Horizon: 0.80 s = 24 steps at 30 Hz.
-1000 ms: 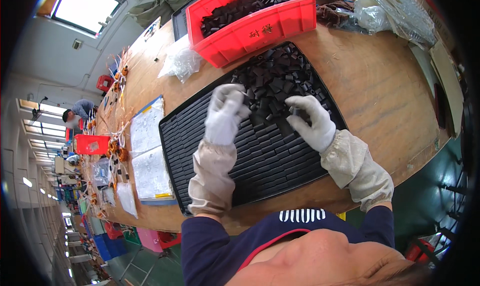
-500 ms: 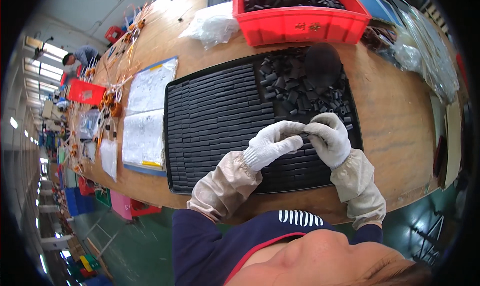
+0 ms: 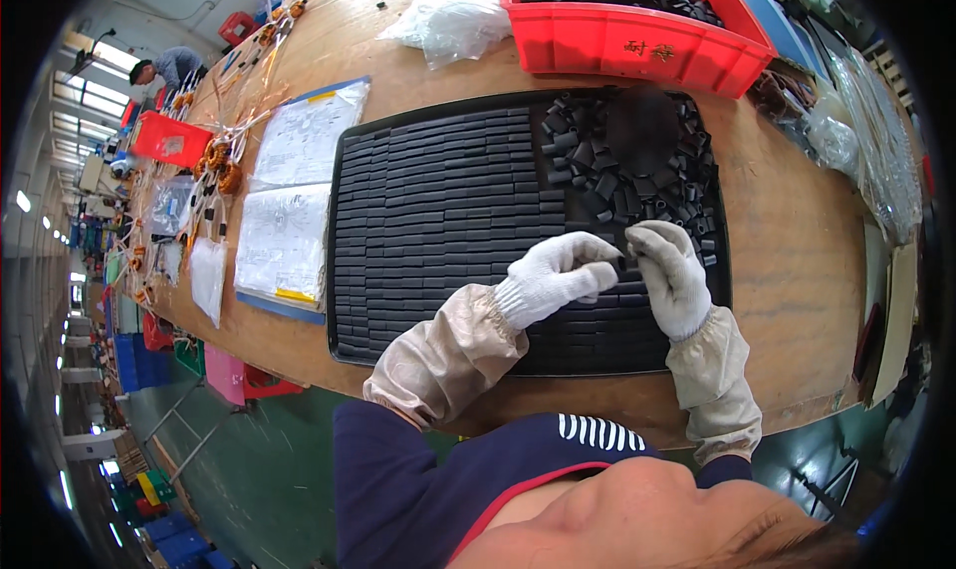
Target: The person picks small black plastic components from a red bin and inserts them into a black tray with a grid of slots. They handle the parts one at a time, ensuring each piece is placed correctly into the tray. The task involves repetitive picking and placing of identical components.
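Both hands, left hand (image 3: 558, 275) and right hand (image 3: 672, 275), now together over black tray (image 3: 438, 221).

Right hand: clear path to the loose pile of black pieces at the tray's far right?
Probably yes. The right hand rests on the black tray just below the loose pile, with nothing between them; the left hand sits beside it, not across the way.

Bright, even daylight from windows at far left, soft shadows under gloved hands; strong fisheye bending at table (image 3: 797, 230) edges, black vignette corners; blurred dark patch over loose parts, centre sharp
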### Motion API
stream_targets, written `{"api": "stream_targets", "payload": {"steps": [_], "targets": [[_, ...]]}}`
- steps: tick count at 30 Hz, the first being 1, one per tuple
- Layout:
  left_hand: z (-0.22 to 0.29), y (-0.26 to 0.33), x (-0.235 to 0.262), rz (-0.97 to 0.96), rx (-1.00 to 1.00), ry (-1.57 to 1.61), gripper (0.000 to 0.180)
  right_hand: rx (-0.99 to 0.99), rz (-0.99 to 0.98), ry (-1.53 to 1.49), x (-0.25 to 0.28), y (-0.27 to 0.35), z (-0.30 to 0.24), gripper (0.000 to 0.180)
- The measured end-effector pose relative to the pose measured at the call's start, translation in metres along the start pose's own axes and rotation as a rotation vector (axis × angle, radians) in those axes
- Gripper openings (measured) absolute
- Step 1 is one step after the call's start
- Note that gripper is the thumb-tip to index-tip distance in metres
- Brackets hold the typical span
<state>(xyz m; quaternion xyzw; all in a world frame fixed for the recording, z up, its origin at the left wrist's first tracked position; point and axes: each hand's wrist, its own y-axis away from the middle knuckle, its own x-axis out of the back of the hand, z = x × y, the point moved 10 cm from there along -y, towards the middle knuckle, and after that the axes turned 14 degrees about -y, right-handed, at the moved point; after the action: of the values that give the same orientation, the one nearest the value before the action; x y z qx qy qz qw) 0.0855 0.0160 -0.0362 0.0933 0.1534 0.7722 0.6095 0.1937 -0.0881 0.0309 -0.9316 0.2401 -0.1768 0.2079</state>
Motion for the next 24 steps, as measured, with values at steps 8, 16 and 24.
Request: {"api": "stream_targets", "payload": {"steps": [8,16,24], "targets": [[0.007,0.002,0.005,0.145,-0.072,-0.313,0.030,-0.243,0.015,-0.401,-0.004,0.014,0.024,0.026],[-0.003,0.000,0.001,0.058,0.011,-0.112,0.034,-0.014,-0.080,-0.111,-0.002,-0.001,-0.003,0.025],[0.015,0.000,0.007,0.137,-0.074,-0.277,0.033,0.075,-0.068,0.033,-0.001,-0.003,-0.007,0.033]]}}
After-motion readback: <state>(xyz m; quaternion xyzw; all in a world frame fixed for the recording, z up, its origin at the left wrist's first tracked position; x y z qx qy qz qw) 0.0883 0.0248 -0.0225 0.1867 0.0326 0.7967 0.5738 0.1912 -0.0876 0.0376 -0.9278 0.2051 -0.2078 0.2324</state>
